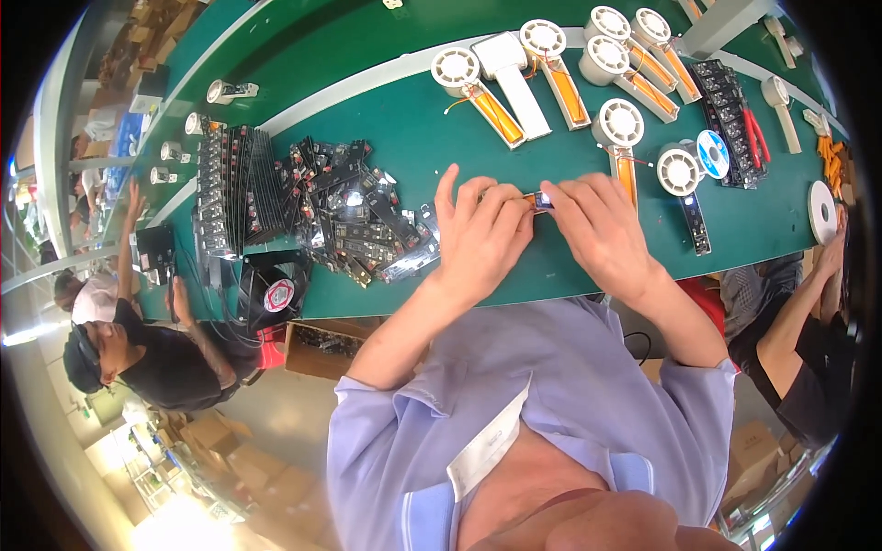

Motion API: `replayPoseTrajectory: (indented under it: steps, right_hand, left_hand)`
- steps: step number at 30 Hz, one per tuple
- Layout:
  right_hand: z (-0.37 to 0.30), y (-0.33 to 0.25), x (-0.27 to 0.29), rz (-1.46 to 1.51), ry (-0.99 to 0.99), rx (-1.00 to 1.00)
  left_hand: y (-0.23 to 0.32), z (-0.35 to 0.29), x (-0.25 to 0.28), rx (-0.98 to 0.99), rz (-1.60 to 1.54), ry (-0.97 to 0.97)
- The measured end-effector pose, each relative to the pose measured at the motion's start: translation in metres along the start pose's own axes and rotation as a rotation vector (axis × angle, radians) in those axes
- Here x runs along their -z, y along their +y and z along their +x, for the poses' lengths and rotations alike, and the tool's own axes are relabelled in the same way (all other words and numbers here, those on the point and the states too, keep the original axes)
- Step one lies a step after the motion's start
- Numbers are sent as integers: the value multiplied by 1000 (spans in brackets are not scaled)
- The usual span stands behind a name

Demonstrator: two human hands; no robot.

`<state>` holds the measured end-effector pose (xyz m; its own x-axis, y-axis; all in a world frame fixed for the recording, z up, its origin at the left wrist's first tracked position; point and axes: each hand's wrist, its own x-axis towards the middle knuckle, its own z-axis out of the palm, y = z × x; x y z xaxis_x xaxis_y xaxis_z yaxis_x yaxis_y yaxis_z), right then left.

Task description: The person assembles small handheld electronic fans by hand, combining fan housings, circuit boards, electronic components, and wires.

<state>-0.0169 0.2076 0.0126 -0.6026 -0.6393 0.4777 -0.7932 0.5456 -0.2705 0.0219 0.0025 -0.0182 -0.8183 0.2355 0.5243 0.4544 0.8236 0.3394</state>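
Observation:
Both my hands meet above the front middle of the green workbench. My left hand pinches one end of a small circuit board, thumb and fingers drawn together. The other end is in the closed fingers of my right hand. Most of the board is hidden by my fingers; a dark, bluish face and a bit of orange show between them. Just beyond my right hand lies a white handheld fan with an orange insert in its handle. A pile of loose black circuit boards lies left of my left hand.
Several more handheld fans lie along the back. Farther right are a fan with a dark board, a solder spool and red-handled pliers. Stacked board panels and a black cooling fan stand left. Co-workers sit on both sides.

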Motion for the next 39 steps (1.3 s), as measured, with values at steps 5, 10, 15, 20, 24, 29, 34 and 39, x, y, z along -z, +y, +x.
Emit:
replayPoseTrajectory:
  steps: [5, 10, 15, 20, 24, 29, 34, 39]
  right_hand:
    - [-3, 26, -13, 151, -94, 99]
    - [-14, 23, -25, 353, -56, 43]
    - [-14, 17, -23, 353, -38, -39]
    - [-2, 12, -12, 88, -46, 67]
    - [-5, 14, -14, 370, -76, -86]
    - [2, 8, -9, 560, -95, -278]
    - [7, 13, -15, 556, -136, -307]
    - [11, 13, -18, 568, -165, -216]
  left_hand:
    - [2, 7, 11, 28, 142, -39]
    - [-1, 5, 13, 182, -157, -194]
    - [-10, -3, 8, 160, -271, -202]
    - [-11, -1, 13, -30, -106, -167]
    - [-8, -3, 13, 23, -106, -158]
    - [-3, 1, 13, 343, -389, -192]
    - [-9, 7, 21, 259, -425, -276]
    - [-11, 8, 27, 238, -433, -305]
